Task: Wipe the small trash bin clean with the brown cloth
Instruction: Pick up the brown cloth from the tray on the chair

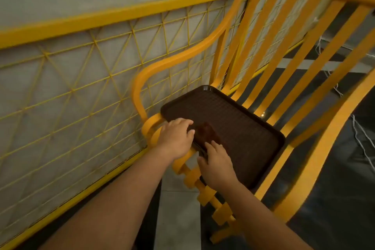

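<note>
A folded brown cloth (pixel 207 131) lies on a dark brown tray (pixel 243 128) near its front left corner. My left hand (pixel 174 140) comes in from the left with bent fingers on the cloth's left edge. My right hand (pixel 217 160) lies across the tray's near rim, its fingertips at the cloth's near edge and its thumb outside the rim. Whether the right hand grips anything is unclear. No trash bin is in view.
The tray rests on the slatted seat of a yellow armchair (pixel 284 46). A yellow wire-mesh fence (pixel 81 71) runs along the left, close to the chair's armrest. Dark floor with white cables (pixel 361 138) lies to the right.
</note>
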A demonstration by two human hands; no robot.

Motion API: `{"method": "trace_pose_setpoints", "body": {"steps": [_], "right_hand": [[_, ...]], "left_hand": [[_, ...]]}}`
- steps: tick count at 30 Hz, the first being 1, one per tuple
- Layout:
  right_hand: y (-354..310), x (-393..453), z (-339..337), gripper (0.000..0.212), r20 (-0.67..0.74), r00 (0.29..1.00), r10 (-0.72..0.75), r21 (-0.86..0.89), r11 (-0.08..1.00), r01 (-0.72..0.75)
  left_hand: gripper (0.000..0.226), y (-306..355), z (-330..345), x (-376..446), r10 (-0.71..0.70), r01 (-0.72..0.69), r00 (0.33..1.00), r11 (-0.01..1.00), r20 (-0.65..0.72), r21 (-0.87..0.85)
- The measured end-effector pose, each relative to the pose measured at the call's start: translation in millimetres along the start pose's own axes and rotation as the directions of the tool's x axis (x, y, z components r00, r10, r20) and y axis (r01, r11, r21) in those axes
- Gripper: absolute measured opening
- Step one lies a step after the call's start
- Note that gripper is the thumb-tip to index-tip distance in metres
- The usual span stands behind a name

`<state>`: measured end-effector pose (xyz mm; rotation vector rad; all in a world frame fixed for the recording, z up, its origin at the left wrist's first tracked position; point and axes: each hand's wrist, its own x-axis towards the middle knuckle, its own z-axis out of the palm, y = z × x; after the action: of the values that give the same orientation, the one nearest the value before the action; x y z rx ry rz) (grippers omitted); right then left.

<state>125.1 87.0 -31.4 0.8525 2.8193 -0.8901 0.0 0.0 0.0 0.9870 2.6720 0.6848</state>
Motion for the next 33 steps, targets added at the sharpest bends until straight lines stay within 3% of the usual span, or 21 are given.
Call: {"method": "trace_pose_setpoints", "body": {"steps": [10, 17, 21, 22, 24, 26, 29, 31, 33], "right_hand": [[24, 18, 39, 0.066, 0.026, 0.998, 0.064, -0.149, 0.987, -0.06], [24, 18, 41, 0.068, -0.006, 0.999, 0.047, -0.132, 0.99, -0.048], [22, 19, 38, 0.066, 0.033, 0.997, 0.068, -0.07, 0.995, -0.065], [21, 19, 35, 0.063, 0.017, 0.998, 0.068, -0.042, 0.997, -0.067], [19, 19, 29, 0.051, -0.11, 0.992, 0.059, 0.078, 0.996, -0.051], [14, 18, 22, 0.04, -0.298, 0.952, 0.073, 0.242, 0.97, 0.001], [5, 19, 14, 0.052, -0.441, 0.893, 0.092, 0.392, 0.914, 0.1], [-7, 19, 8, 0.064, -0.372, 0.923, 0.094, 0.518, 0.847, 0.122], [-22, 13, 5, 0.064, -0.205, 0.977, 0.057, 0.714, 0.691, 0.109]], "left_hand": [[0.065, -14, 64, 39, -0.204, 0.152, 0.967, 0.941, 0.149, 0.303], [0.067, -8, 83, 47, -0.266, 0.224, 0.961, 0.91, 0.075, 0.349], [0.057, -6, 86, 48, -0.243, 0.231, 0.97, 0.934, 0.009, 0.272], [0.049, -6, 87, 47, -0.214, 0.211, 0.977, 0.956, -0.011, 0.203], [0.024, -7, 82, 42, -0.189, 0.185, 0.982, 0.977, -0.024, -0.111], [0.02, -7, 73, 31, -0.169, 0.148, 0.986, 0.87, -0.003, -0.47], [0.026, -11, 52, 12, -0.171, 0.102, 0.985, 0.589, 0.0, -0.802], [0.029, -16, 37, -5, -0.175, 0.087, 0.984, 0.392, 0.019, -0.916], [0.032, -29, 22, -25, -0.19, 0.081, 0.981, 0.239, 0.036, -0.968]]}}
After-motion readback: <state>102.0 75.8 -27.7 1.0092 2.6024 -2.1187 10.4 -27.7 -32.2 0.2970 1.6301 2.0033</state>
